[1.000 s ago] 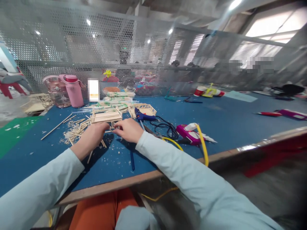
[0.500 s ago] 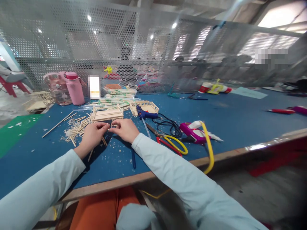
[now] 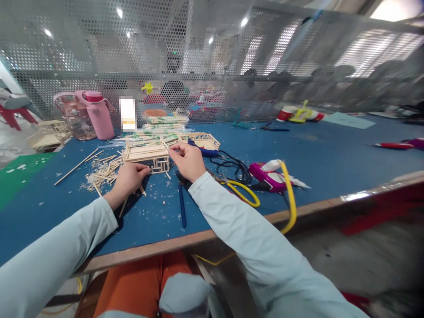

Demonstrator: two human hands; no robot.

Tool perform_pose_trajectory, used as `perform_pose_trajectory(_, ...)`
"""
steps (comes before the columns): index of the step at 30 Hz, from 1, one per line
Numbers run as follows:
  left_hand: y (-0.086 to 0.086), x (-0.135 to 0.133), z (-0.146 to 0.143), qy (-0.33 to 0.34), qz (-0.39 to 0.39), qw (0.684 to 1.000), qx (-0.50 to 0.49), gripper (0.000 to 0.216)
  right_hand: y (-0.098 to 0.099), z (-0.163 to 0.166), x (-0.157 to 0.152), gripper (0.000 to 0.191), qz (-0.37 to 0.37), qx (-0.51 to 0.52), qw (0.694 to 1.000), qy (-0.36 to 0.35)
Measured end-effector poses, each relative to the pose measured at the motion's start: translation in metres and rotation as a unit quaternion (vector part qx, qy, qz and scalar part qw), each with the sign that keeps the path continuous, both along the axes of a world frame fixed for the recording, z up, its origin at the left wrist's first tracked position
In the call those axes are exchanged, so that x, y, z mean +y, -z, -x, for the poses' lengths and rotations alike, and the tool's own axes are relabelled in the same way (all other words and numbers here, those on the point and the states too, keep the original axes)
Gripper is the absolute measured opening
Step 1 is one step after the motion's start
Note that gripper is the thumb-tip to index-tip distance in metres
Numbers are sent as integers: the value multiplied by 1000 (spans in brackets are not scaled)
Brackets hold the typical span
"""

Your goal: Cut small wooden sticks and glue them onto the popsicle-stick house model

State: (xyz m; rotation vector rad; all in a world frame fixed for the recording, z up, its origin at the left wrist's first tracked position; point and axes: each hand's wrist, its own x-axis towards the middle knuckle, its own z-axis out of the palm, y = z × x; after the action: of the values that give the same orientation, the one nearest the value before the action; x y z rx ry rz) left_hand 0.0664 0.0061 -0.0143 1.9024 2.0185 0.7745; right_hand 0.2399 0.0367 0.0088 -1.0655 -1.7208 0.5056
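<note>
A small model built of wooden sticks (image 3: 147, 154) stands on the blue table (image 3: 314, 150). My left hand (image 3: 127, 176) rests at its lower left edge, fingers curled and touching the frame. At the model's right corner my right hand (image 3: 188, 160) is raised slightly, fingers pinched on something small I cannot make out. A heap of loose sticks and wood chips (image 3: 102, 172) lies just left of my left hand. Behind my right hand lies a blue glue gun (image 3: 205, 151).
A pink bottle (image 3: 99, 115) and a clear pink jug (image 3: 71, 117) stand at the back left. A black cable (image 3: 233, 170), yellow-handled scissors (image 3: 243, 194), a magenta tool (image 3: 266, 174) and a blue pen (image 3: 181, 205) lie to the right. A perforated metal screen (image 3: 212, 57) closes the far side.
My right hand has lifted from in front of the model up to its right corner. My left hand has stayed beside the model's lower left. The camera has tilted down a little.
</note>
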Motion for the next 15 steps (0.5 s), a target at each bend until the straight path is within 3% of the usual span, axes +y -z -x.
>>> perform_pose_trajectory(15, 1, 3, 1, 14, -3, 1000, 19, 31, 4, 4, 1, 17, -11, -28, 999, 11)
